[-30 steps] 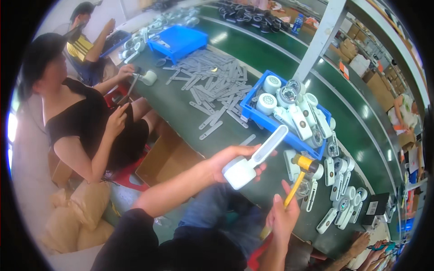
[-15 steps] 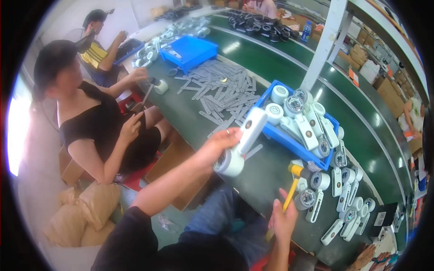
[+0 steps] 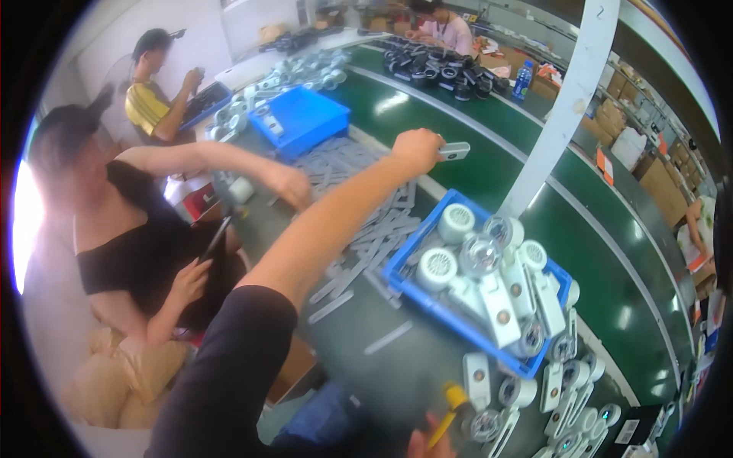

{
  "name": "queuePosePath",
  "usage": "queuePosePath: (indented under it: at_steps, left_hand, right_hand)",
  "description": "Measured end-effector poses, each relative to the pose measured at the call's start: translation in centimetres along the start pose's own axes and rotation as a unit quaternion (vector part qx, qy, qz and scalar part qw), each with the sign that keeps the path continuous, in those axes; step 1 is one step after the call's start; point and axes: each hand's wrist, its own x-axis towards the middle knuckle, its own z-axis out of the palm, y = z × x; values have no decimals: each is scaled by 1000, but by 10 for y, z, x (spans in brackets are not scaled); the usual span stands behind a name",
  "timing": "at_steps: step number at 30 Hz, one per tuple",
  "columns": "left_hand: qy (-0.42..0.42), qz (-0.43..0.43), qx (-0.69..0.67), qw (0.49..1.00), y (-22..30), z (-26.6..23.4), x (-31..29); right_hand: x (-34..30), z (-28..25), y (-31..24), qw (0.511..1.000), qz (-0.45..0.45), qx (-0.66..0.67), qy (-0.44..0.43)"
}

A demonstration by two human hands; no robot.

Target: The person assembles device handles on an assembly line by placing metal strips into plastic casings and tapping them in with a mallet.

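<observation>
My left arm reaches far out over the green conveyor belt. My left hand [image 3: 418, 151] is closed around a pale mint handheld fan [image 3: 456, 151]; the end of its handle sticks out to the right, and the fan's head is hidden. Low in the picture, my right hand [image 3: 429, 441] grips a small yellow hammer [image 3: 450, 412], its head pointing up and partly smeared by motion. Beside the hammer, several pale fans with round heads [image 3: 482, 424] lie on the dark table.
A blue crate [image 3: 458, 336] full of fans stands mid-table. Grey flat strips [image 3: 374, 244] lie in a heap, with another blue tray [image 3: 305, 122] behind. A white post [image 3: 556, 114] rises beside the belt [image 3: 603, 267]. On the left, a co-worker's arm [image 3: 229, 160] reaches over the strips.
My left hand has carried the fan away from me, out over the belt. My right hand has dropped lower with the hammer. The co-worker's arm has stretched toward the strips. The view has shifted.
</observation>
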Motion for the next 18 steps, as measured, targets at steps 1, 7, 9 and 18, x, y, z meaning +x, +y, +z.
queuePosePath:
  at_steps: [1, 7, 9, 18]
  left_hand:
    - [1, 6, -3, 1000, 1, 17, 18]
    - [-65, 1, -8, 998, -2, 83, 79]
    - [-16, 22, -4, 1000, -1, 72, 76]
    - [178, 54, -211, 960, -13, -55, -89]
  right_hand:
    - [-2, -3, 1, 998, -26, -65, -1]
    - [3, -9, 1, 992, -108, -61, 39]
    - [5, -10, 3, 990, -119, -53, 51]
    - [14, 2, 49, 965, -251, 54, 55]
